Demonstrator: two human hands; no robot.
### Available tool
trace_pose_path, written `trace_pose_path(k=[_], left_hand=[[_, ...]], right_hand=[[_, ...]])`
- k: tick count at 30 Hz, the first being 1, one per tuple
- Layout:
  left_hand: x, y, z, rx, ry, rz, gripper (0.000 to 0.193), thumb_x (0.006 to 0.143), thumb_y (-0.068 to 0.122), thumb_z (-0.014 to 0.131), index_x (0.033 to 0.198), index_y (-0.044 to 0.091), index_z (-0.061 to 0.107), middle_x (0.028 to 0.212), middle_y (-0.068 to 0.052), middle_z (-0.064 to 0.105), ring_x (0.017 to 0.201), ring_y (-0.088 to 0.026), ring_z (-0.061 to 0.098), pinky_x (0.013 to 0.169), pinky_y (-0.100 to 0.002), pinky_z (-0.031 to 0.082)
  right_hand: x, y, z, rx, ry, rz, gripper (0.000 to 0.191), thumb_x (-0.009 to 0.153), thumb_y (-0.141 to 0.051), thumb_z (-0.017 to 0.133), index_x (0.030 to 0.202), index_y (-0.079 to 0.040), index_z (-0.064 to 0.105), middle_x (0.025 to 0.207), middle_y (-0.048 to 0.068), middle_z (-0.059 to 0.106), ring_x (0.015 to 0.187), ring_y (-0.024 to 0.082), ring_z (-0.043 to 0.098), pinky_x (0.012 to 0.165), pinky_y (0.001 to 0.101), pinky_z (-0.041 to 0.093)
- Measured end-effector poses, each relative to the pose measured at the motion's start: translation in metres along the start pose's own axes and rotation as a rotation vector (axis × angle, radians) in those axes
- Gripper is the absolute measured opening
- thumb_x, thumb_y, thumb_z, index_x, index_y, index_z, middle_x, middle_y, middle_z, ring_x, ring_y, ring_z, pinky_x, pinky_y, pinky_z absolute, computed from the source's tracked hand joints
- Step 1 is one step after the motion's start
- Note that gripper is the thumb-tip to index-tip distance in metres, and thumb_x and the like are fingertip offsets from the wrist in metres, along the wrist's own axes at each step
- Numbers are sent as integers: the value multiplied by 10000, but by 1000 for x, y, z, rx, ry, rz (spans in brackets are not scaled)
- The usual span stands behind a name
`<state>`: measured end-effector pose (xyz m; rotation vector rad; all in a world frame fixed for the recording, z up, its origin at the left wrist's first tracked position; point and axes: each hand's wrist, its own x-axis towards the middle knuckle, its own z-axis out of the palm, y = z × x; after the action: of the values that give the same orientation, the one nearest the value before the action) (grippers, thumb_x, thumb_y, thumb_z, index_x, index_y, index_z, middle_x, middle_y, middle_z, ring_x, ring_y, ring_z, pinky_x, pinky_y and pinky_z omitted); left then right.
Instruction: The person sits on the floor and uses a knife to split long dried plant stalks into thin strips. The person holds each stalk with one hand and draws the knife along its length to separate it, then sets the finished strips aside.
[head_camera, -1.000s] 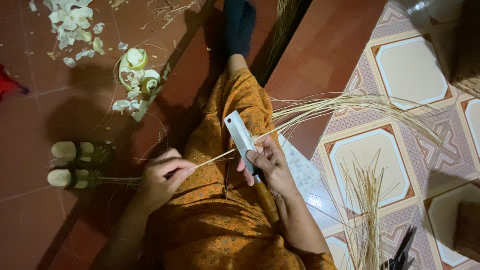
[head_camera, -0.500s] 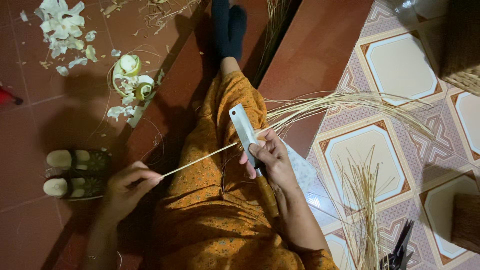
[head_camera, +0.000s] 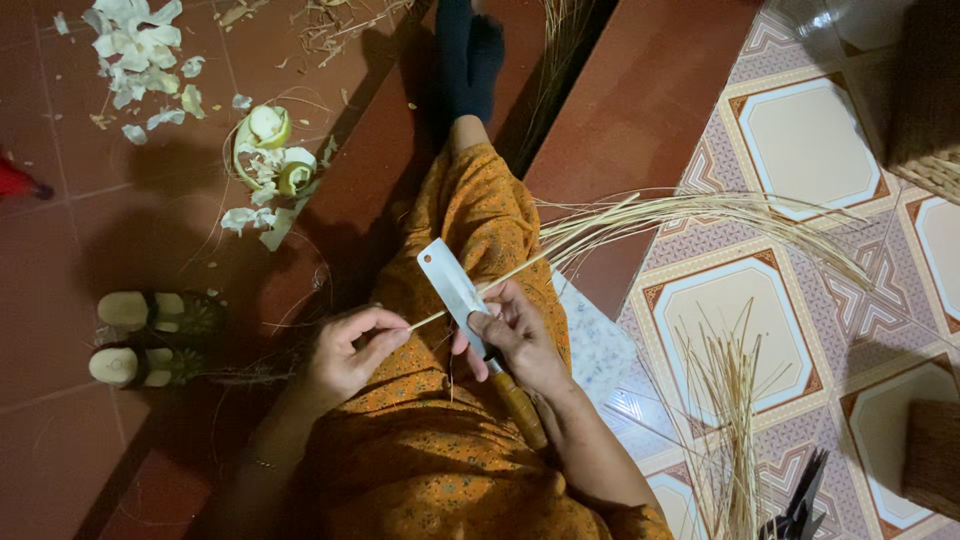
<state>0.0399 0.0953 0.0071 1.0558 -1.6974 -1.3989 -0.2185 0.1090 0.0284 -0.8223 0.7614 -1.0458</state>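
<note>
R hand (head_camera: 515, 335) gripping knife (head_camera: 470, 305), L hand (head_camera: 350, 350) pinching straw (head_camera: 520, 268)

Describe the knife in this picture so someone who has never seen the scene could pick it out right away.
Start at the orange patterned cloth over the seated person's lap, mid-frame. Above it the right hand grips the knife, its brown wooden handle toward the wrist. It is the only flat, pale, rectangular metal blade, crossing a thin straw strip pinched by the left hand.

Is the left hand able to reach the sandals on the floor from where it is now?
Probably yes. The left hand pinches a thin strip, so it is busy, but the sandals lie on its side with only bare floor between; nothing blocks the way.
</note>
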Motion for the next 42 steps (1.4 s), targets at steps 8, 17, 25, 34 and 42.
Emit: trace_pose_path(k=[8,17,25,34,42], left_hand=[[-15,-7,-24,241,70,-48,83,902,109,712,890,35,746,826,-44,745,766,-120,702,728,-273,561],[-47,-36,-53,211,159,-66,86,900,123,718,915,42,741,858,-39,762,800,-116,708,750,-269,556],[-76,-62,-84,207,226,-193,101,875,118,740,953,57,763,905,-30,776,851,-119,716,763,-266,567],[-83,-72,-102,272,485,-99,112,984,135,688,1027,43,735,994,-63,708,931,-140,658,841,-266,514],[-10,-92,-62,260,562,-2,168,982,159,654,953,25,750,927,-95,755,888,-184,718,833,-336,568]], right_hand=[[2,-10,-17,33,110,-33,159,1007,23,494,1152,-14,443,798,236,692,455,221,572,450,313,483],[2,-21,-28,55,168,-83,155,1003,33,484,1128,-42,430,787,231,686,449,215,567,436,310,483],[7,-26,-41,62,220,-116,154,997,18,490,1137,-26,442,781,224,681,440,213,559,417,311,473],[23,-29,-54,61,336,-133,172,972,-63,567,1117,-20,484,754,191,659,448,198,552,399,314,477],[71,15,17,-87,60,169,465,873,-158,624,1305,-26,513,686,178,650,387,188,542,346,317,473]])
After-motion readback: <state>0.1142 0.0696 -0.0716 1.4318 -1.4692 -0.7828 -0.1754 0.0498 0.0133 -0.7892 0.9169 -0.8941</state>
